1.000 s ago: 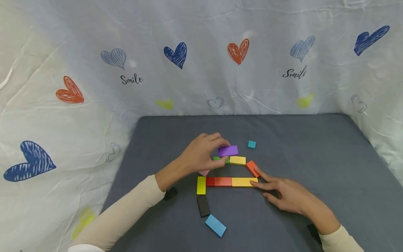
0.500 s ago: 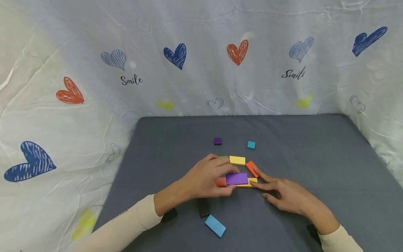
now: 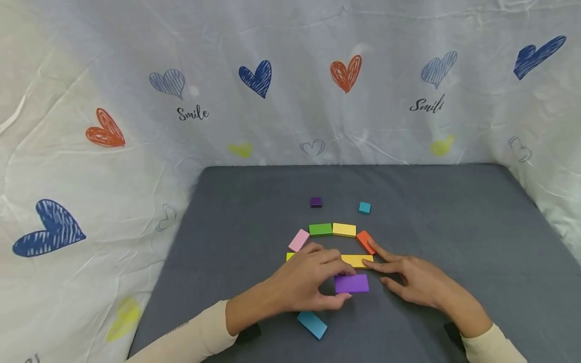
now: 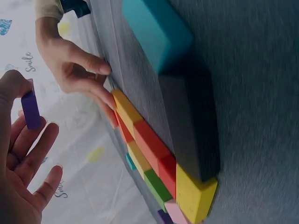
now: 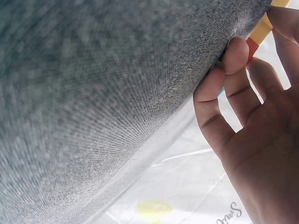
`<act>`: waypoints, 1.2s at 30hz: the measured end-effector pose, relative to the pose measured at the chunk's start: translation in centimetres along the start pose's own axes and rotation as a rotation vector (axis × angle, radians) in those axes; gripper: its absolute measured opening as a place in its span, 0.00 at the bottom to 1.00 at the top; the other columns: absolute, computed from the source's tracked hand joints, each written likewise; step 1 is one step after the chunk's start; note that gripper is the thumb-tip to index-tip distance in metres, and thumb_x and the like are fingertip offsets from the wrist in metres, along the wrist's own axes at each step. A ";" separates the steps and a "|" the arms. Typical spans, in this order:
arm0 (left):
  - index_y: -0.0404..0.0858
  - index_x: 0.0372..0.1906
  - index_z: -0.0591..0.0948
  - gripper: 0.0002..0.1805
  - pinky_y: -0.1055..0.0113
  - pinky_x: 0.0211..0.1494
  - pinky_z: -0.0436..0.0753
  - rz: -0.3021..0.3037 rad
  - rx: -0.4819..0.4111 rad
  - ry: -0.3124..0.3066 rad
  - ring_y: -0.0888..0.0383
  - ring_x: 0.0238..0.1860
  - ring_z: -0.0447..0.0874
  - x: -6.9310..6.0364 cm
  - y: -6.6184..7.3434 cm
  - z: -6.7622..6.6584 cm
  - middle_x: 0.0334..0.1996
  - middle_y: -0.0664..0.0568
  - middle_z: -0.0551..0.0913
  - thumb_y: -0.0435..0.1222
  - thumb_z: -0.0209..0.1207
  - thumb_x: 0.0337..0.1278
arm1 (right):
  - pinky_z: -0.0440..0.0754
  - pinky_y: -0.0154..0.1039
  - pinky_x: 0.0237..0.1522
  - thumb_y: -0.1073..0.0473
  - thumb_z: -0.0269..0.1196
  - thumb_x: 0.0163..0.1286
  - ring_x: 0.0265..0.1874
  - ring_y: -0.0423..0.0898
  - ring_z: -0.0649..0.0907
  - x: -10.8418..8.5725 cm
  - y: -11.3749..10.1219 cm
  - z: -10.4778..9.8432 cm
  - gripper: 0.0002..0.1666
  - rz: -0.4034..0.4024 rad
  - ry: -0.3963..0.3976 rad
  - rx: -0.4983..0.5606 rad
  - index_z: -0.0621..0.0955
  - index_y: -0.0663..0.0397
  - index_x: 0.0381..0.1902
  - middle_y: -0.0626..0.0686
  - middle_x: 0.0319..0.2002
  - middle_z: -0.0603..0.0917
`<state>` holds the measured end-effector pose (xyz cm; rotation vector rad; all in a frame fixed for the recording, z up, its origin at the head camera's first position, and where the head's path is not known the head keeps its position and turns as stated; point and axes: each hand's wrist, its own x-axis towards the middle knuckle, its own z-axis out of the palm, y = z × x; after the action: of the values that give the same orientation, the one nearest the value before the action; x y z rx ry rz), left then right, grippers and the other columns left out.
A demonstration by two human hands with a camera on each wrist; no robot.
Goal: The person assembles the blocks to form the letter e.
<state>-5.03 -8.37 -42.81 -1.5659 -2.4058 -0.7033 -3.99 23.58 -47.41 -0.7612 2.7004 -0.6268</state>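
My left hand (image 3: 308, 282) pinches a purple rectangular block (image 3: 352, 283) between thumb and fingers, just in front of the row of blocks. In the left wrist view the same purple block (image 4: 31, 109) is raised off the cloth. My right hand (image 3: 419, 282) lies with fingers extended, one fingertip on the right end of a yellow-orange block (image 3: 356, 260) and another at an orange block (image 3: 365, 242). A red-orange block (image 4: 150, 142), a red block (image 4: 167, 175) and a yellow block (image 4: 194, 191) continue the row; in the head view my left hand mostly hides them.
A pink block (image 3: 298, 240), a green block (image 3: 320, 230) and a pale yellow block (image 3: 344, 230) form an arch behind. A dark purple block (image 3: 316, 202) and a teal block (image 3: 364, 207) stand farther back. Nearer are a black block (image 4: 189, 126) and a blue block (image 3: 312, 324).
My left hand has carried the purple block from above the green block toward me, past the row. It uncovered the dark purple block. My right hand has stayed in place.
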 end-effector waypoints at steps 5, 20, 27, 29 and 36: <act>0.52 0.52 0.85 0.17 0.67 0.63 0.73 -0.001 -0.001 -0.026 0.74 0.37 0.73 -0.6 1.0 0.5 0.38 0.68 0.79 0.53 0.68 0.63 | 0.77 0.37 0.41 0.51 0.68 0.76 0.45 0.37 0.82 0.0 0.0 0.0 0.34 0.011 -0.003 -0.026 0.74 0.21 0.76 0.50 0.81 0.65; 0.58 0.56 0.83 0.18 0.51 0.70 0.67 -0.044 -0.008 -0.313 0.78 0.43 0.72 -2.9 3.2 3.0 0.44 0.73 0.78 0.60 0.60 0.71 | 0.77 0.38 0.40 0.52 0.68 0.75 0.46 0.39 0.82 0.0 -0.3 -0.1 0.34 0.046 -0.012 -0.046 0.75 0.19 0.74 0.49 0.81 0.65; 0.58 0.57 0.83 0.19 0.41 0.69 0.66 -0.054 -0.015 -0.372 0.76 0.49 0.76 -3.4 3.4 3.9 0.47 0.72 0.80 0.60 0.60 0.71 | 0.81 0.44 0.45 0.52 0.68 0.75 0.57 0.46 0.83 0.0 -0.2 0.0 0.35 0.050 -0.012 -0.049 0.74 0.18 0.75 0.49 0.82 0.64; 0.58 0.59 0.83 0.20 0.39 0.70 0.66 -0.061 -0.030 -0.401 0.75 0.51 0.76 -3.5 3.4 4.2 0.49 0.72 0.81 0.60 0.60 0.71 | 0.81 0.44 0.45 0.52 0.68 0.75 0.58 0.46 0.83 0.0 -0.2 0.0 0.35 0.050 -0.010 -0.049 0.74 0.17 0.75 0.49 0.82 0.64; 0.59 0.59 0.84 0.20 0.39 0.69 0.65 -0.079 0.015 -0.436 0.73 0.54 0.76 -3.9 3.4 4.5 0.51 0.71 0.81 0.60 0.62 0.69 | 0.77 0.39 0.41 0.52 0.69 0.75 0.50 0.42 0.83 0.0 -0.2 -0.1 0.34 0.054 -0.010 -0.047 0.75 0.19 0.74 0.49 0.81 0.65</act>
<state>0.09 -8.21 -47.34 -1.7783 -2.7792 -0.3828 -3.92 23.42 -47.24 -0.6988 2.7248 -0.5478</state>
